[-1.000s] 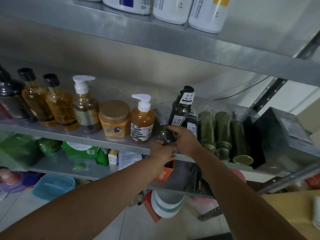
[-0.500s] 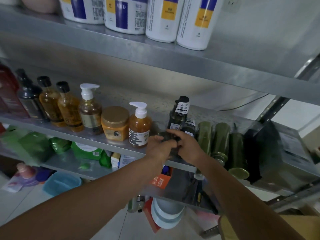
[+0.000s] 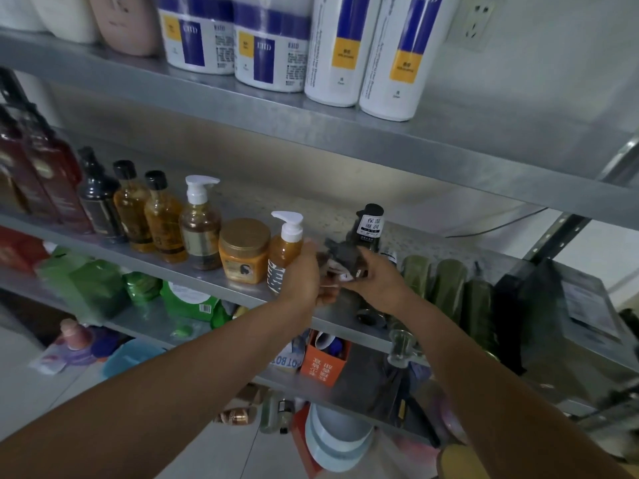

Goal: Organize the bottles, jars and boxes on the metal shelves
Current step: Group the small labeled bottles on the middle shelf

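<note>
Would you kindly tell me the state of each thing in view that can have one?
small dark bottle, held between both hands, blurred
left hand, grips the small dark bottle
right hand, pinches the small dark bottle
gold-lidded jar, lid on, upright
small pump bottle, upright, partly behind the left hand
tall pump bottle, upright
tagged dark bottle, capped, upright
amber bottles, black caps on, upright
white bottles, upright

A white wall socket [image 3: 471, 24] sits high above-right of the fingers [image 3: 371, 261]; a dark cable [image 3: 498, 226] runs to their right; a blue basin [image 3: 129, 357] lies below-left on the tiled floor [image 3: 38, 409].
</note>
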